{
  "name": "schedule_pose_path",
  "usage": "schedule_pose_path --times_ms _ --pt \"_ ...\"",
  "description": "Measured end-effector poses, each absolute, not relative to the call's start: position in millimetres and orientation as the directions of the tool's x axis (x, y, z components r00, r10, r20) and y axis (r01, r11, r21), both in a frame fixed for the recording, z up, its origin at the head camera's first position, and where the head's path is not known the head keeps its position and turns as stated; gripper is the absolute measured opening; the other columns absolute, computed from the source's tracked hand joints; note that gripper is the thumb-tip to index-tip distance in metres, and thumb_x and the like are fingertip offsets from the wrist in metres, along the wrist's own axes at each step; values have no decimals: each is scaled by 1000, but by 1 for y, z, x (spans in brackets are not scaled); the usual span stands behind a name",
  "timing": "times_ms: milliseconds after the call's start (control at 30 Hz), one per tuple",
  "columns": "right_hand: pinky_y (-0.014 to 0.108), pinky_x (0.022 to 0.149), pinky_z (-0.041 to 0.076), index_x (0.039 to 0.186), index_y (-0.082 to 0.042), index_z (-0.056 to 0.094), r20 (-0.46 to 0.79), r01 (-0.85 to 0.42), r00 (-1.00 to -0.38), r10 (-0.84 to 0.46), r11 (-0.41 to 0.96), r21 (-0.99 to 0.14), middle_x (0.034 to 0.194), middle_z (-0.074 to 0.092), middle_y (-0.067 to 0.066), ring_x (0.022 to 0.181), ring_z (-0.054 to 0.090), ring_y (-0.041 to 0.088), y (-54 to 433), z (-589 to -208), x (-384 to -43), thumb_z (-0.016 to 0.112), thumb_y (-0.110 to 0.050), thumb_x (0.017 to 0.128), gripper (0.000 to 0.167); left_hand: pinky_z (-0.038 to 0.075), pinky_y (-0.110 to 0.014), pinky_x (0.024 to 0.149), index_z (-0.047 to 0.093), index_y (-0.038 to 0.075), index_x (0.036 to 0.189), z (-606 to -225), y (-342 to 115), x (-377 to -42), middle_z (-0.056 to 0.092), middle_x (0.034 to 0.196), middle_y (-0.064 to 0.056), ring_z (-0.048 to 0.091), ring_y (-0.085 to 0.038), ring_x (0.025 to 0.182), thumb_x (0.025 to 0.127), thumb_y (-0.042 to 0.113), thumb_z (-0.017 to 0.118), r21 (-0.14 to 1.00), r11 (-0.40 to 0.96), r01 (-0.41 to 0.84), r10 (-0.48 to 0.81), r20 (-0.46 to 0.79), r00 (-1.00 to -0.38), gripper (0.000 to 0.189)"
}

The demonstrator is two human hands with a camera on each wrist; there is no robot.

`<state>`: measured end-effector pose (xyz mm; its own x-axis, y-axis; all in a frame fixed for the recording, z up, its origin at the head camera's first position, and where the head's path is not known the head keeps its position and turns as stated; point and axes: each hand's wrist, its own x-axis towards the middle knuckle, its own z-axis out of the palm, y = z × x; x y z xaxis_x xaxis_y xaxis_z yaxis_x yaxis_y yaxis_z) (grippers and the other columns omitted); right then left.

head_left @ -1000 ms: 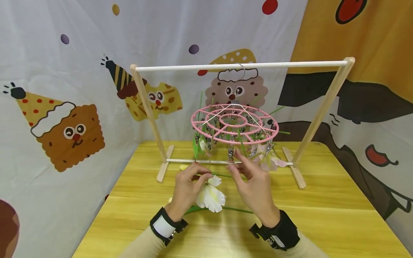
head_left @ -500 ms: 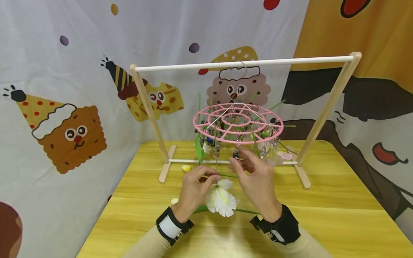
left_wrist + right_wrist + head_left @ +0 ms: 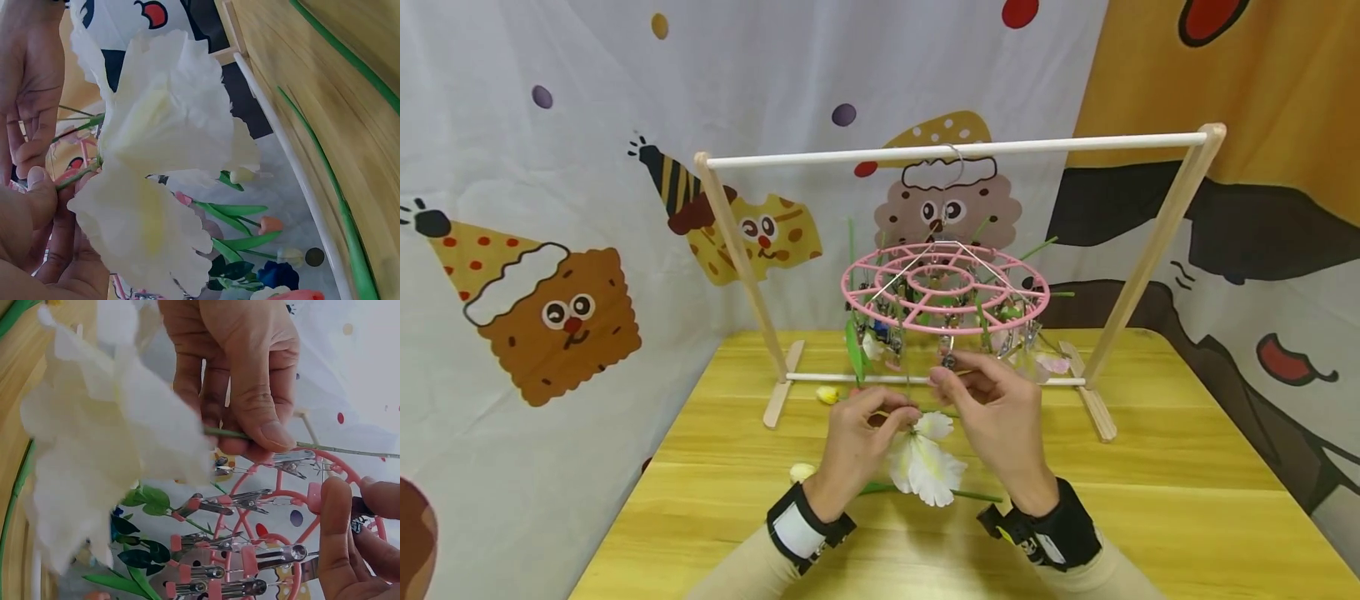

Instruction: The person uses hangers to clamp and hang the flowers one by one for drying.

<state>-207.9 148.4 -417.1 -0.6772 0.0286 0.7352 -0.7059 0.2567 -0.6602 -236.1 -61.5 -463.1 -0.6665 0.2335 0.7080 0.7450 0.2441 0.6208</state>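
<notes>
In the head view my left hand [image 3: 859, 446] pinches the thin green stem [image 3: 350, 450] of a white artificial flower [image 3: 929, 468]. The ruffled petals hang downward over the table. My right hand [image 3: 1003, 421] pinches a metal clip [image 3: 948, 362] with pink tips, hanging at the near side of a pink round clip hanger [image 3: 945, 332]. Seen from the right wrist, the stem's free end runs above that clip, apart from the right fingers [image 3: 337, 519]. Other metal clips [image 3: 275, 554] hang around the rings, several holding flowers and leaves.
A wooden stand [image 3: 1157, 250] carries the hanger on its white top bar [image 3: 820, 157]. On the wooden table [image 3: 715, 517] lie a yellow tulip bud [image 3: 827, 395] and a paler bud [image 3: 802, 473], with green stems running right beneath the hands. A printed cloth [image 3: 775, 75] hangs behind.
My left hand has carried the white flower a little rightward, closer to my right hand. My right hand stays at the clip, and the hanger has turned slightly.
</notes>
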Motion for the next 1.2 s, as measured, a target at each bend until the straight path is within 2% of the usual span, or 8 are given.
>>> schedule_pose_path --times_ms 133,233,433,567,733,967,1067,1200 --pt "30 82 72 135 1 79 730 -713 -683 12 205 -670 108 87 21 90 85 14 150 -416 -207 81 1 108 27 72 -24 75 85 13 104 -461 -57 -235 88 101 -6 87 -17 84 105 8 87 617 230 753 225 719 -658 6" --pt "32 82 73 132 4 79 731 -718 -682 15 175 -674 108 87 24 91 86 14 153 -413 -208 81 5 107 26 71 -24 72 84 12 103 -460 -53 -237 88 100 -8 87 -19 84 104 4 87 607 204 768 220 736 -640 8" --pt "29 74 71 122 7 82 708 -696 -705 36 156 -701 100 87 24 83 86 11 155 -407 -212 83 7 104 18 72 -27 72 84 9 103 -460 -50 -237 88 101 -10 88 -23 84 103 3 88 616 160 771 202 744 -637 8" --pt "28 72 70 120 7 83 694 -683 -718 56 133 -718 95 87 20 78 84 11 156 -409 -214 82 10 103 17 73 -31 73 84 7 104 -461 -49 -236 88 101 -11 88 -25 84 102 0 87 623 135 770 203 743 -637 8" --pt "25 69 69 117 8 84 679 -676 -729 82 67 -734 93 89 4 75 84 15 157 -411 -216 79 12 104 14 73 -30 74 84 6 105 -461 -48 -236 88 102 -11 89 -29 85 103 1 87 634 127 763 197 738 -646 6" --pt "27 70 70 115 10 82 588 -592 -800 116 4 -806 92 88 -2 73 83 11 159 -410 -217 79 8 106 9 72 -29 70 82 6 104 -459 -42 -238 87 100 -12 87 -24 81 104 2 86 636 107 764 200 739 -643 6" --pt "27 70 70 118 14 79 533 -539 -838 115 -26 -842 93 88 -2 74 83 11 160 -410 -218 79 6 108 13 72 -29 69 82 4 104 -457 -36 -239 87 99 -13 87 -22 80 103 1 86 624 95 775 207 750 -629 6" --pt "28 71 71 123 21 74 478 -485 -873 99 -70 -872 94 88 -2 76 83 11 161 -411 -219 78 5 109 21 73 -30 70 82 4 104 -453 -28 -239 87 99 -14 87 -23 82 103 2 87 643 72 762 210 737 -642 6"
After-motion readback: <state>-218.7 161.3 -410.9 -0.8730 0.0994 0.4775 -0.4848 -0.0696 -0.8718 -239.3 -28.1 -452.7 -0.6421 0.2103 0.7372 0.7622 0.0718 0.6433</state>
